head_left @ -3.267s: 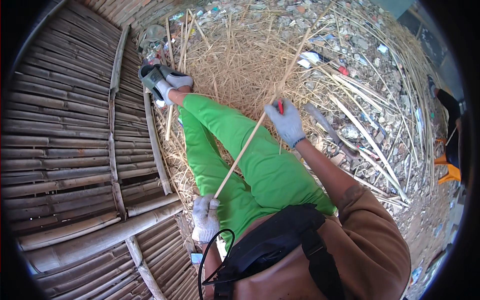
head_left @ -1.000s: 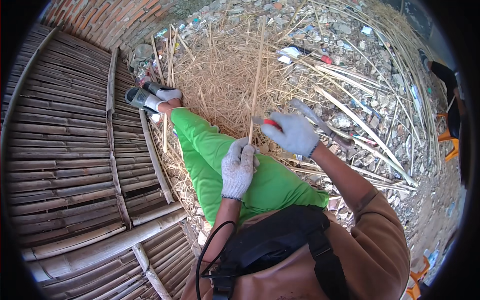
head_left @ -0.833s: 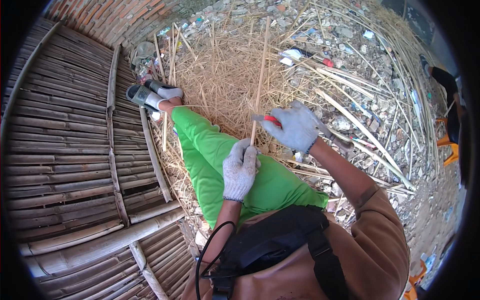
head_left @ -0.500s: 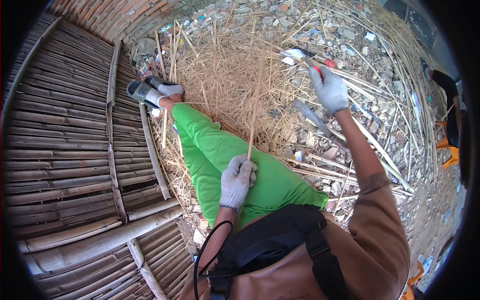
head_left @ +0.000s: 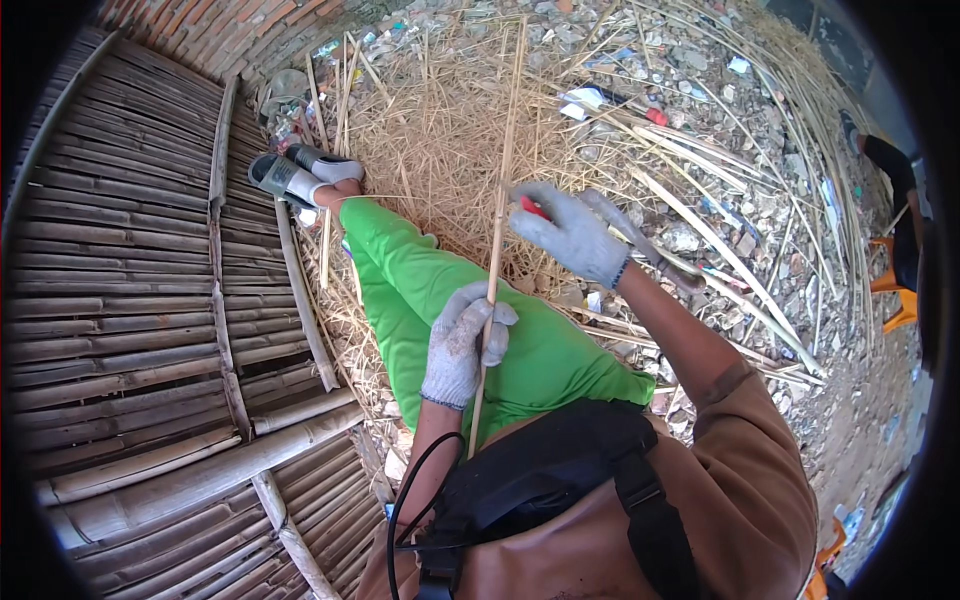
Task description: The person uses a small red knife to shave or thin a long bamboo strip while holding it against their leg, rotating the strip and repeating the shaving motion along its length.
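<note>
A long, thin bamboo strip (head_left: 509, 140) runs upward from my lap across the straw-coloured shavings (head_left: 430, 150). My left hand (head_left: 462, 345), in a pale knit glove, is closed around its lower part above my green trousers (head_left: 555, 355). My right hand (head_left: 572, 235), gloved the same way, grips a red-handled knife (head_left: 534, 207) beside the strip's middle. Most of the knife is covered by the fingers, and its blade is hard to make out against the strip. A large blade with a dark handle (head_left: 645, 238) lies on the ground behind my right hand.
A slatted bamboo platform (head_left: 130, 330) fills the left side, with a brick wall (head_left: 210, 40) beyond it. Split bamboo pieces (head_left: 720, 260) lie over rubble on the right. Another person's leg (head_left: 888, 165) and an orange stool (head_left: 895, 300) show at the far right.
My right hand has come left and nearer with the knife, from over the rubble to beside the strip. The strip has slid down through my left hand, its lower end now reaching my waist.
</note>
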{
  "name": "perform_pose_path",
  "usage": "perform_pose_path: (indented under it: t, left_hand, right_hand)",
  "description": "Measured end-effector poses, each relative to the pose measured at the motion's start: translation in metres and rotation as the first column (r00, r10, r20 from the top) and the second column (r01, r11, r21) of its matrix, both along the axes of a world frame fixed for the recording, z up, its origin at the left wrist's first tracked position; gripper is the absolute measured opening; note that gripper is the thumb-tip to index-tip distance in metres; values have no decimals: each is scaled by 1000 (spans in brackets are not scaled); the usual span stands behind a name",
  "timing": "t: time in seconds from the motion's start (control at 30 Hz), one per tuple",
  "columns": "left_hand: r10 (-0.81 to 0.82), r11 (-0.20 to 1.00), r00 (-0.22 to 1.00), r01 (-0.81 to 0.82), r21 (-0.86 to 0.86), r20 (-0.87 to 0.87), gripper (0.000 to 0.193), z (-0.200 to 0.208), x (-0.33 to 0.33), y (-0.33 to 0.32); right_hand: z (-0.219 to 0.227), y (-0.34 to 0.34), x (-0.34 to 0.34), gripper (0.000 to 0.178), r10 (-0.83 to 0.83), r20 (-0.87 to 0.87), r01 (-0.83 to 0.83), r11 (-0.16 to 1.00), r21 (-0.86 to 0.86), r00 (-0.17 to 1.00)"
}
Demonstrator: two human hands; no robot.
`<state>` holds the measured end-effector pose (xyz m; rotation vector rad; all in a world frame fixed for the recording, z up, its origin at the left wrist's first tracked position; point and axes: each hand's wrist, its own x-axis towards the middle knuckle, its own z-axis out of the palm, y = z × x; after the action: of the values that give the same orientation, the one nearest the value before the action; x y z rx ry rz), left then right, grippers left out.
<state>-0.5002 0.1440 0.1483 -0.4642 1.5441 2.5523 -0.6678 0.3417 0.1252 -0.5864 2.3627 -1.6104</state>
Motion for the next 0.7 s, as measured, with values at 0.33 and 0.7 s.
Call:
perform_pose_path:
  t: [0.33,0.7]
  left_hand:
    - [-49,957,995,73,-282,91,34,6,-10,15]
    - [88,965,996,-83,-250,9,28,-10,-26,-28]
  right_hand:
    - [5,-5,-3,56,83,-57,-74,987,143,995]
    - [62,7,8,46,177,180,-175,984,-28,968]
